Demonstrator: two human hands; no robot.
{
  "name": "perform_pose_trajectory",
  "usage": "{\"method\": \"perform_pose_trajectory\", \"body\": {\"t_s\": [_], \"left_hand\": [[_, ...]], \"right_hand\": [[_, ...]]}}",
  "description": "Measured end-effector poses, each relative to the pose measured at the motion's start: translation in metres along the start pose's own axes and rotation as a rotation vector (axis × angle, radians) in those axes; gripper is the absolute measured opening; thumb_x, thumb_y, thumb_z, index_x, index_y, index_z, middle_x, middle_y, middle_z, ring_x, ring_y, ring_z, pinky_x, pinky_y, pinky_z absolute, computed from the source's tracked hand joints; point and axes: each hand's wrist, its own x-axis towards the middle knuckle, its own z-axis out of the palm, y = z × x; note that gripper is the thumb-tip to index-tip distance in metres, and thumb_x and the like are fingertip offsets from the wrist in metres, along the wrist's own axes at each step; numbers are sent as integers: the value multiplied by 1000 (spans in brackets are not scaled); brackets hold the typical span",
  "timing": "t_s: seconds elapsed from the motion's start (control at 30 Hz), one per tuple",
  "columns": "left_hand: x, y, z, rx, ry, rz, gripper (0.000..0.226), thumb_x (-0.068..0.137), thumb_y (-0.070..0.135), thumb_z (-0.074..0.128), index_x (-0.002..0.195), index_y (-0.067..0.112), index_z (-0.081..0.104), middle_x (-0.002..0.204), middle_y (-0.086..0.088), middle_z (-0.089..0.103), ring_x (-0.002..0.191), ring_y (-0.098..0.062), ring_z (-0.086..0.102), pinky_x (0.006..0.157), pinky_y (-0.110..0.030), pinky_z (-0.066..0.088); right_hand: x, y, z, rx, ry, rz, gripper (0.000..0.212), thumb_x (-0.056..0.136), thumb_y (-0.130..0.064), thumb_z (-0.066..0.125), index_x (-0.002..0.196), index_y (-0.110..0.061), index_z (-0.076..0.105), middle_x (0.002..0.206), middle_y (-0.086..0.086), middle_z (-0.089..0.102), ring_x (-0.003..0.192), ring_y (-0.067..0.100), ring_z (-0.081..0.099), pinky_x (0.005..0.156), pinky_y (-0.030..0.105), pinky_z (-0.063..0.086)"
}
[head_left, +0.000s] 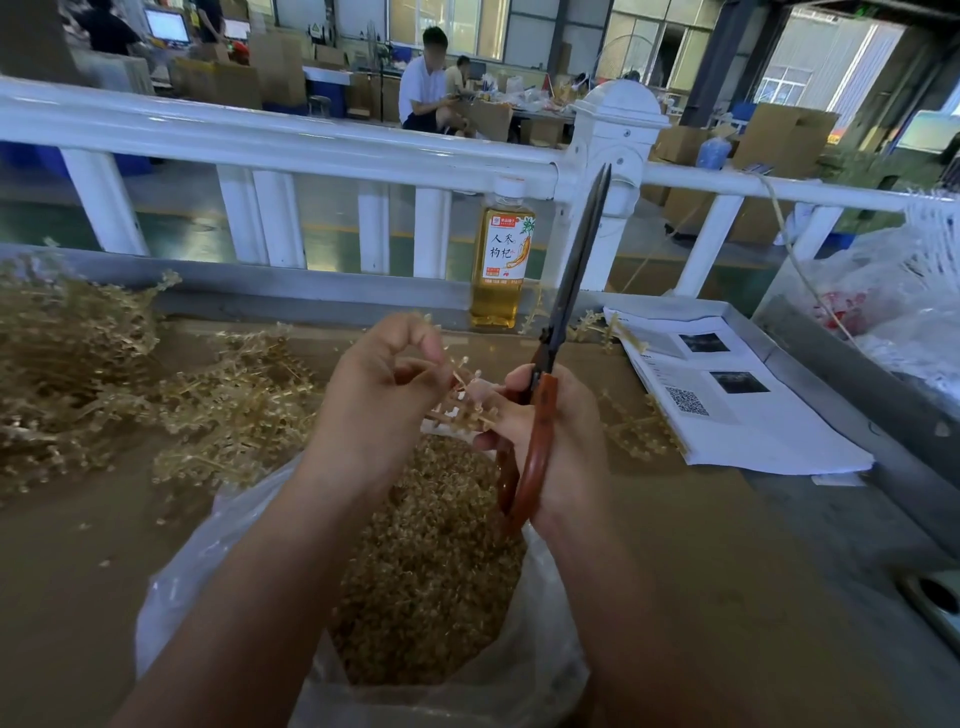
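Pinching the plastic sprig (470, 402) with curled fingers, the left hand (374, 400) holds it above the open bag (218, 525), so cut pieces fall inside. The right hand (566, 441) grips the scissors (571, 280), blades closed and upright, away from fingers.

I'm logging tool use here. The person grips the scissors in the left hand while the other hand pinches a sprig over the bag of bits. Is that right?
Not quite: the hands are swapped. The head view shows the scissors gripped in the right hand, blades pointing up, while the left hand pinches the sprig over the bag of bits.
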Motion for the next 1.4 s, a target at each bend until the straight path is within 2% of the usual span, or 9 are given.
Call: {"method": "perform_pose_trajectory", "body": {"t_s": [0.13, 0.23, 0.33, 0.43, 0.67, 0.83, 0.97, 1.2, 1.4], "left_hand": [[-1, 1, 4, 54, -14, 6, 43, 81, -11, 51, 54, 20, 63, 70, -8, 67, 72, -25, 59, 74, -35, 49], [-4, 4, 3, 150, 3, -11, 36, 76, -2, 53, 54, 24, 67, 65, -10, 65, 56, -18, 49, 54, -23, 43], [-5, 5, 0, 305, -9, 68, 21, 79, 21, 63, 59, 20, 71, 61, 5, 64, 59, -11, 54, 59, -27, 42], [-5, 6, 1, 336, -72, 46, 20, 82, 38, 63, 74, 25, 77, 78, 11, 71, 78, -7, 63, 72, -32, 50], [-2, 5, -2, 162, -50, -9, 13, 83, 15, 66, 76, 17, 77, 79, 0, 71, 82, -23, 66, 82, -50, 51], [2, 0, -1, 190, 74, -32, 11, 75, 14, 74, 69, 23, 75, 73, 0, 69, 80, -26, 64, 81, -51, 52], [1, 0, -2, 87, 4, -92, 15, 82, 10, 66, 69, 13, 72, 75, -18, 69, 80, -40, 64, 83, -57, 50], [0, 1, 0, 104, 52, -113, 26, 89, 22, 59, 65, 15, 65, 61, 1, 60, 62, -14, 52, 67, -39, 47], [1, 1, 1, -2, 82, -123, 29, 84, 14, 64, 56, 16, 66, 57, -1, 61, 62, -18, 55, 71, -40, 47]], "right_hand": [[0, -1, -2, 39, 39, -8, 28, 76, 9, 67, 75, -11, 47, 61, 1, 59, 41, 6, 56, 41, 18, 48], [-1, -1, -2, 32, 75, -26, 27, 74, 4, 71, 77, -11, 49, 64, 0, 61, 44, 6, 59, 44, 18, 49], [-1, -3, -3, 80, 85, -28, 26, 76, 6, 69, 77, -9, 48, 59, 2, 63, 46, 8, 62, 45, 17, 48], [0, -6, -3, 57, 104, -9, 27, 76, 7, 68, 74, -11, 48, 69, 10, 59, 47, 9, 63, 47, 17, 50], [0, -4, -2, 127, 5, 34, 24, 79, 11, 62, 74, -7, 49, 76, 13, 60, 58, 14, 68, 52, 20, 53], [0, -1, -1, -55, -2, -43, 23, 80, 9, 64, 79, -8, 48, 75, 7, 62, 60, 8, 67, 55, 18, 53], [1, -2, -1, -69, 32, -29, 22, 78, 5, 67, 81, -8, 49, 72, 4, 62, 56, 7, 66, 54, 16, 53], [0, -2, -2, -111, 8, -20, 23, 78, 0, 69, 81, -9, 48, 82, 6, 67, 79, 19, 70, 63, 21, 57], [-2, -2, -2, -166, -45, -52, 20, 82, -16, 68, 79, -10, 49, 61, -5, 65, 58, 6, 67, 51, 16, 51]]}}
